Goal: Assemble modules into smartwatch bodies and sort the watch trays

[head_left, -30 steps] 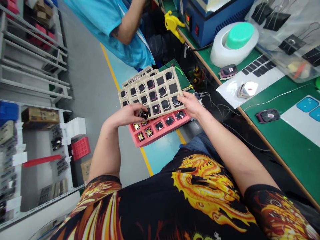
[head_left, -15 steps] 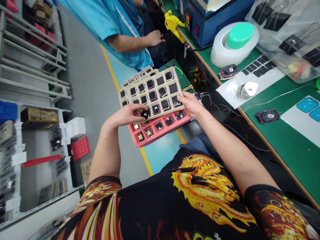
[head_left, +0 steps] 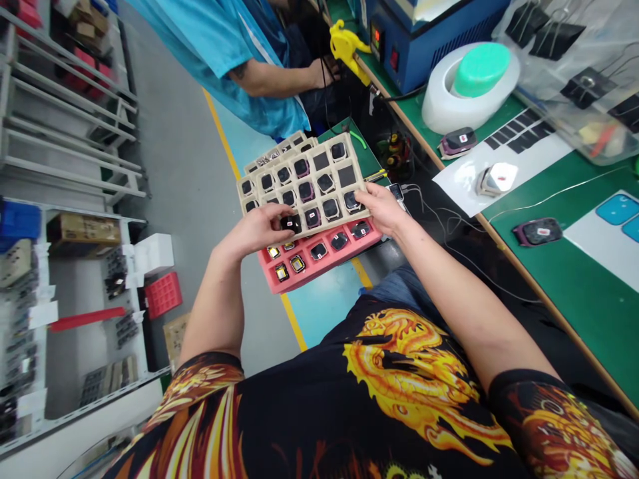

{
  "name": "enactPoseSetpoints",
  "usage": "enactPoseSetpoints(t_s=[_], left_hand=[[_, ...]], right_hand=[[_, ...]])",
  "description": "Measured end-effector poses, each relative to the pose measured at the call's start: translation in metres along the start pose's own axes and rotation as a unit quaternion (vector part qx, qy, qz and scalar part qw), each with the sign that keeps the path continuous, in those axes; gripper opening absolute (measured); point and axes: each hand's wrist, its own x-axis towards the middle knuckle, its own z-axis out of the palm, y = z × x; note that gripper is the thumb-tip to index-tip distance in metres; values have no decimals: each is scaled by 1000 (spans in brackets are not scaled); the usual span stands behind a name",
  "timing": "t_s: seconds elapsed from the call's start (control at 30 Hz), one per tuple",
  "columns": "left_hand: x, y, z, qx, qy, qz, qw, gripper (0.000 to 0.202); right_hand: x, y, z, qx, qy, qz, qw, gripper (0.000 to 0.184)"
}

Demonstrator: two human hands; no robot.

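Fingertips and thumb of the left hand (head_left: 257, 229) pinch a small black watch body (head_left: 290, 223) at the near edge of a beige compartment tray (head_left: 344, 176). It sits over one of the front-row pockets, though the fingers hide whether it is seated or just above. The right hand (head_left: 382, 207) clamps the same tray at its near right corner, fingers curled onto the top and covering part of a pocket there. Most pockets of this tray hold dark watch bodies; a few are bare. It lies stacked on a pink tray (head_left: 309, 276), whose front row of parts shows below the hands, and another beige tray (head_left: 272, 152) pokes out behind it. Beyond the trays sits a co-worker in a blue shirt (head_left: 234, 46), one forearm stretched toward the bench. To the right runs a green workbench (head_left: 574, 266) carrying a white tape roll (head_left: 444, 106), a blue machine (head_left: 429, 33), a white sheet (head_left: 469, 179) and loose watch bodies, one purple-edged (head_left: 538, 232). Grey shelving (head_left: 74, 113) fills the left side.
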Motion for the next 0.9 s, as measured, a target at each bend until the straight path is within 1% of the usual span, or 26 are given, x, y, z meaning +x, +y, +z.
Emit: enactPoseSetpoints(t_s=[0.1,0.17,0.23,0.33,0.4,0.47,0.57,0.67,0.7,0.73,0.83,0.87,0.9], left_hand=[[-4,-1,2,3,20,36,999,48],[-7,-4,2,-9,26,46,999,47],[-9,-8,1,-21,24,38,999,46],[-12,-14,1,-27,26,6,999,38],[-12,-15,2,-27,28,-9,999,35],[-11,-14,4,-32,29,-10,999,36],[-10,-12,5,-61,2,-14,998,37],[-12,-12,1,-84,-33,-27,996,33],[-13,-12,-2,-87,-26,-32,995,32],[-15,-14,-5,-88,-3,-38,995,32],[-18,-19,-15,-90,120,-62,987,33],[-18,-21,-19,-86,154,-68,982,33],[-19,-22,-21,-77,174,-72,979,33]], right_hand=[[0,0,0,6,-4,0,1000,35],[0,0,-1,10,-9,-4,1000,33],[0,0,-1,9,-11,-7,1000,33],[-1,-1,0,1,-5,-4,1000,35],[-2,-2,1,-2,-1,-2,1000,36],[-2,-3,1,-3,0,0,1000,38],[-2,-3,0,-5,2,3,1000,40],[-1,-2,0,-3,3,4,1000,41],[-1,-1,-1,-2,3,3,1000,41],[-1,-1,-1,0,3,2,1000,41],[0,0,-1,0,10,3,1000,40],[0,0,-1,-2,13,6,1000,40],[-1,0,-1,-5,15,8,1000,41]])
